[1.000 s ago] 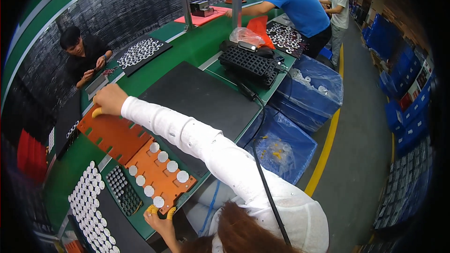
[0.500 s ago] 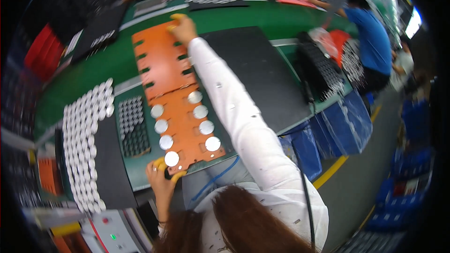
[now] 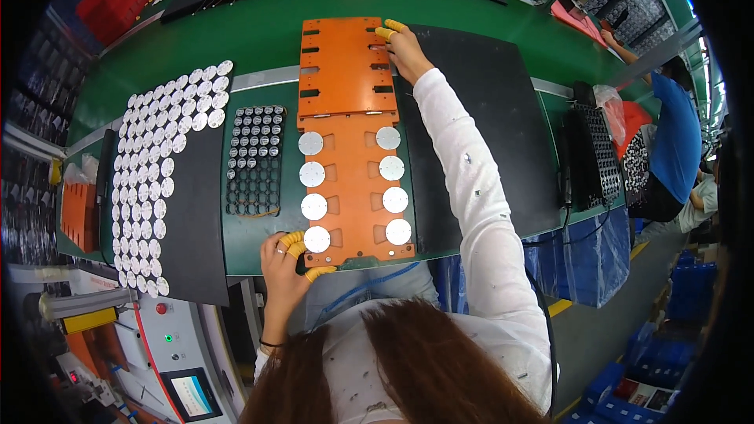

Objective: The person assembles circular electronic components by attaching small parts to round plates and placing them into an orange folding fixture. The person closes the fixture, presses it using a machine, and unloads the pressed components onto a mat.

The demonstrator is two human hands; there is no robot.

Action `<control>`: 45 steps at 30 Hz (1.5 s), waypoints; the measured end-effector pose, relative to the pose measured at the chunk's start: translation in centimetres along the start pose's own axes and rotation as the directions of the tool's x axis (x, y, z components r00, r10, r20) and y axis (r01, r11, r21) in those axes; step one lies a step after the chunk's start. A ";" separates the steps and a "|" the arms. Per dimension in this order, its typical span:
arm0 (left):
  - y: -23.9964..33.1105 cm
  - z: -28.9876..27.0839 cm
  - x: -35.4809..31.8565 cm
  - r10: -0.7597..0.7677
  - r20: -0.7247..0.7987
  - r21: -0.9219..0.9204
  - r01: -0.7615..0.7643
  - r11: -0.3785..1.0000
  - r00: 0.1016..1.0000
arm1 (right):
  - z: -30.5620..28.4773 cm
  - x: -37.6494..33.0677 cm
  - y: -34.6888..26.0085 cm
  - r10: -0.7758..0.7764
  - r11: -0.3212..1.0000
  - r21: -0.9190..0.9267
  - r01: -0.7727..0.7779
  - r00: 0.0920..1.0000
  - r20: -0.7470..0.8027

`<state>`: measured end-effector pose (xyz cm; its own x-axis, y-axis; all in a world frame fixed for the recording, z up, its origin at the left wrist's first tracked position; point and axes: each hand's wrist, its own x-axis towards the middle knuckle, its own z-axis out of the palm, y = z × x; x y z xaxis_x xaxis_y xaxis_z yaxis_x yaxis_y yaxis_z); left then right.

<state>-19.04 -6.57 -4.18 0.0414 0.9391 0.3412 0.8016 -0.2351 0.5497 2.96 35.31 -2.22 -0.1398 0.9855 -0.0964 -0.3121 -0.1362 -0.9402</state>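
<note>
An orange hinged plate lies opened out on the green bench, its upper leaf [image 3: 338,71] away from me and its lower leaf [image 3: 355,188] close by. White round discs [image 3: 314,206] sit in two rows along the lower leaf's sides. My right hand [image 3: 407,51], yellow covers on its fingertips, grips the upper leaf's far right edge, arm stretched out. With thumb and covered fingers, my left hand [image 3: 287,263] holds the lower leaf's near left corner, beside the closest disc. The undersides of both grips are hidden.
To the left, rows of white discs [image 3: 145,165] cover part of a black mat [image 3: 192,220]. A black cell tray [image 3: 255,161], partly filled, stands between mat and plate. A black board [image 3: 479,126] lies on the right. A co-worker in blue [image 3: 674,126] sits at far right.
My view has swung, so the orange plate now appears straight and further right. Both hands keep their places on it, and its discs look unmoved. A co-worker's hands at the top have left view.
</note>
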 end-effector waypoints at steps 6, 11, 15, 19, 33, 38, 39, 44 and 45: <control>0.2 -0.1 1.1 -0.043 0.068 -0.043 0.046 0.998 0.997 | -2.0 -8.9 -1.6 -0.447 0.461 -0.816 0.349 0.886 0.127; 0.3 -4.1 2.9 -0.140 0.223 -0.160 0.178 0.971 0.965 | -2.6 -18.3 -2.2 -0.128 0.502 -0.849 0.167 0.985 0.118; 0.5 -4.7 4.5 -0.180 0.038 -0.105 0.183 0.978 0.983 | -3.0 -19.3 -0.2 0.039 0.573 -0.817 0.061 0.994 0.101; 1.8 -4.1 5.6 -0.180 -0.064 -0.110 0.172 0.979 0.982 | -2.9 -19.0 -0.2 0.182 0.737 -0.669 -0.096 0.981 0.060; 6.7 -0.3 13.7 -0.183 0.100 -0.562 0.208 0.800 0.978 | -4.7 -19.1 -0.5 0.294 0.954 -0.029 -0.299 0.911 0.289; 8.4 0.9 14.3 -0.194 0.053 -0.661 0.181 0.728 0.979 | -0.5 -23.4 -3.1 -0.160 0.946 -0.241 0.216 0.960 0.232; 8.8 1.0 14.1 -0.185 0.005 -0.794 0.117 0.597 0.983 | 0.6 -24.6 -3.7 -0.313 0.887 -0.274 0.371 0.920 0.235; 9.5 0.3 13.9 -0.110 -0.214 -0.694 -0.072 0.716 0.971 | 1.3 -27.3 -4.7 -0.633 0.531 -0.471 0.705 0.699 0.332; 9.6 0.4 13.8 -0.114 -0.213 -0.694 -0.068 0.717 0.970 | 1.4 -27.5 -4.8 -0.630 0.534 -0.471 0.702 0.702 0.333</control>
<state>-10.47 4.22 5.48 -0.1779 0.8849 0.4305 0.1576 -0.4062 0.9001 7.02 8.67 5.38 -0.2141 0.7436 0.6334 0.1775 0.6672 -0.7234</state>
